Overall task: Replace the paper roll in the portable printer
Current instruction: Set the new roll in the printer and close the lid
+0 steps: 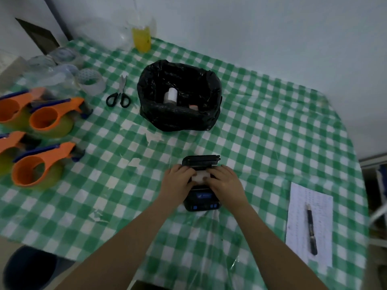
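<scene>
Checked green bench [261, 122] carries our printer [202, 203], lid up; both hands, left [178, 181] and right [227, 182], pinch the paper roll [200, 177] in its bay; seated crooked, we risk a jam.

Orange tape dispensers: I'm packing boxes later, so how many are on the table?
4, all at the table's left edge: two in the far row, two in the near row. More may lie out of frame.
</scene>
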The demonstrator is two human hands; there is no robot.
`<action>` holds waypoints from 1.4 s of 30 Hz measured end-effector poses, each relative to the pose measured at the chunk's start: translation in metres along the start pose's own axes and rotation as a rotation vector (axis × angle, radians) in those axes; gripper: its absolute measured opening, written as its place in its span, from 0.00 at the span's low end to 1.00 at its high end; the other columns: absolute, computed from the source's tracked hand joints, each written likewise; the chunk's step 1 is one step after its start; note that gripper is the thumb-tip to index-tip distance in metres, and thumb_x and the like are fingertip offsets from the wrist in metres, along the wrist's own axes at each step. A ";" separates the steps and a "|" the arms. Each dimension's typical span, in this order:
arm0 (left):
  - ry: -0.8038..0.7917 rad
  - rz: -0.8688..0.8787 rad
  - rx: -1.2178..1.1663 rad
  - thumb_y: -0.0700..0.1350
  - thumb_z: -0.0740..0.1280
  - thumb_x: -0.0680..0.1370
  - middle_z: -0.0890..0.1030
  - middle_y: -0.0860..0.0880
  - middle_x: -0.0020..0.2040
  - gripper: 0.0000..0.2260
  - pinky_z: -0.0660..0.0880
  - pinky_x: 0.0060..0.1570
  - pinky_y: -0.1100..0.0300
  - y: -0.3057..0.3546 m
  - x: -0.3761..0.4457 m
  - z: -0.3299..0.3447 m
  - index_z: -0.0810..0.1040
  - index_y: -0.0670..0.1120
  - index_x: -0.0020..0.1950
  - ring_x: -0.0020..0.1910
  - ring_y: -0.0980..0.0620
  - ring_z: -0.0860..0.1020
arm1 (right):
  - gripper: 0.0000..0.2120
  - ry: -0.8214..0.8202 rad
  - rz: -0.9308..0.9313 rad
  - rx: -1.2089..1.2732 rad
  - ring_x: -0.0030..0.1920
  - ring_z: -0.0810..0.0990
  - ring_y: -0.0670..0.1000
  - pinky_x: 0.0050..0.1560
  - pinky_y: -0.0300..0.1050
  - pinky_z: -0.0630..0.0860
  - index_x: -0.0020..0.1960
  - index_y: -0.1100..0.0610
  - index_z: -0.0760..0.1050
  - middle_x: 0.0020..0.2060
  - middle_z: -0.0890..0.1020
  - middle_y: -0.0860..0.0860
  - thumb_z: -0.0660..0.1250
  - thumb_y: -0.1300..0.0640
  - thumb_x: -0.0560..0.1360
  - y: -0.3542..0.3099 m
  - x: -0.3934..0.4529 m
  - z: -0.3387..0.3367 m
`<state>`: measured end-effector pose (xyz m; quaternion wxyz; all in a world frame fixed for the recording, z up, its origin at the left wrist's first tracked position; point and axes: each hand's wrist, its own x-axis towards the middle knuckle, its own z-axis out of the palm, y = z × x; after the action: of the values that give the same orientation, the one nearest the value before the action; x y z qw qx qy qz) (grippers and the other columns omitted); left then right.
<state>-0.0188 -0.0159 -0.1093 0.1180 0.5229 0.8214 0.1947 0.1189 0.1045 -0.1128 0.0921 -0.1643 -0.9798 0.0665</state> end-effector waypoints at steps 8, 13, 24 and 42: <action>0.012 -0.006 -0.183 0.43 0.74 0.65 0.86 0.46 0.41 0.10 0.79 0.39 0.50 -0.008 -0.001 0.006 0.81 0.44 0.44 0.42 0.41 0.80 | 0.09 0.002 0.026 0.085 0.40 0.81 0.52 0.38 0.41 0.77 0.36 0.56 0.81 0.41 0.84 0.52 0.62 0.58 0.69 -0.008 0.004 0.001; -0.008 0.019 -0.206 0.42 0.75 0.67 0.85 0.43 0.50 0.13 0.78 0.49 0.49 -0.008 -0.005 0.006 0.81 0.42 0.50 0.49 0.40 0.80 | 0.11 0.030 0.137 0.185 0.43 0.80 0.53 0.46 0.40 0.74 0.38 0.58 0.81 0.43 0.84 0.54 0.60 0.58 0.72 -0.015 -0.003 0.007; -0.214 -0.002 -0.011 0.46 0.60 0.76 0.74 0.43 0.65 0.21 0.68 0.60 0.46 0.001 -0.013 -0.008 0.70 0.44 0.68 0.63 0.40 0.70 | 0.05 0.063 0.130 0.211 0.38 0.79 0.53 0.44 0.39 0.72 0.43 0.58 0.77 0.37 0.82 0.53 0.63 0.63 0.71 -0.018 -0.024 0.004; -0.146 0.029 -0.142 0.43 0.61 0.78 0.78 0.43 0.57 0.13 0.74 0.56 0.50 0.013 -0.002 -0.033 0.77 0.42 0.60 0.57 0.42 0.73 | 0.09 0.150 0.158 0.157 0.47 0.73 0.51 0.49 0.41 0.70 0.43 0.58 0.79 0.44 0.80 0.54 0.63 0.55 0.75 -0.022 -0.032 0.001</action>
<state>-0.0204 -0.0192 -0.0743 0.2115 0.5377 0.7873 0.2154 0.1414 0.0730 -0.1155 0.1724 -0.2380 -0.9459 0.1376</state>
